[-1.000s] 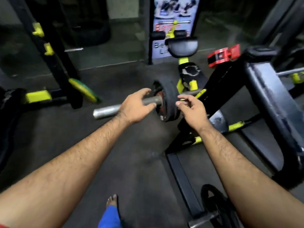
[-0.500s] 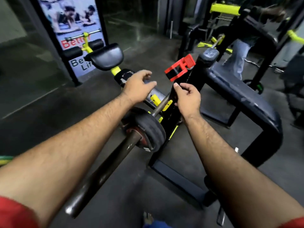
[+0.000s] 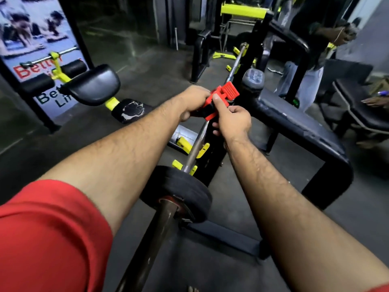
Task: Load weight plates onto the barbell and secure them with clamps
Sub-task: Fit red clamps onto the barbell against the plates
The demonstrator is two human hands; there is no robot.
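A steel barbell (image 3: pixel 156 230) runs from the bottom centre up and away over a black rack. One black weight plate (image 3: pixel 185 186) sits on its near sleeve, below my forearms. Further up, a red and black clamp (image 3: pixel 223 95) rests at the top of the rack upright. My left hand (image 3: pixel 194 100) grips the clamp from the left side. My right hand (image 3: pixel 230 119) holds it from the right, thumb pressed against the red body. Part of the clamp's black part is hidden under my fingers.
A black padded bench frame (image 3: pixel 299 127) stands to the right of the bar. A black and yellow machine seat (image 3: pixel 94 85) sits to the left, before a poster (image 3: pixel 31 49). A person in light trousers (image 3: pixel 303 81) stands at the back right; another hand (image 3: pixel 374 101) shows at the right edge.
Both hands left the bar and plate and moved up to the red clamp, closing on it. My view swung right and leaned in over the bar.
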